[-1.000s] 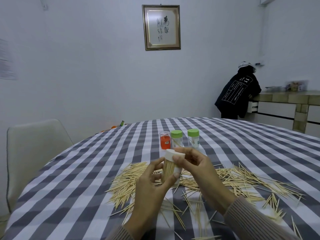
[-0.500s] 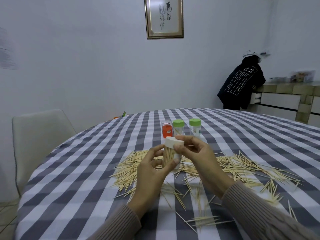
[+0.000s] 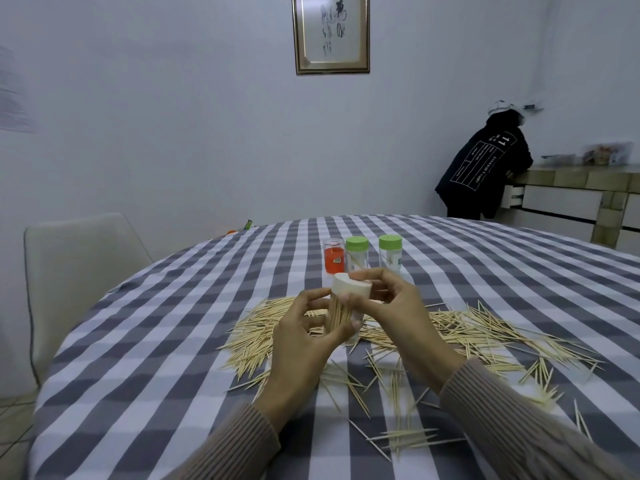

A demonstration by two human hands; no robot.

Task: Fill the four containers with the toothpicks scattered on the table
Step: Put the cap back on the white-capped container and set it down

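Observation:
A clear container (image 3: 341, 317) packed with toothpicks stands upright above the table, gripped round its body by my left hand (image 3: 304, 337). My right hand (image 3: 391, 310) holds its white cap (image 3: 349, 289) with thumb and fingers at the top. Behind them stand a container with an orange label (image 3: 334, 259) and two green-capped containers (image 3: 356, 254) (image 3: 390, 252). Loose toothpicks (image 3: 485, 330) lie scattered over the checked tablecloth (image 3: 156, 341) on both sides of my hands and in front of them.
A white chair (image 3: 79, 271) stands at the table's left edge. A person in a dark jacket (image 3: 485, 164) leans on a counter (image 3: 581, 178) at the back right. A framed picture (image 3: 330, 32) hangs on the far wall.
The view tilted downward, so everything sits higher in frame. My hands kept hold of the container and cap, and the cap now looks slightly tilted on top.

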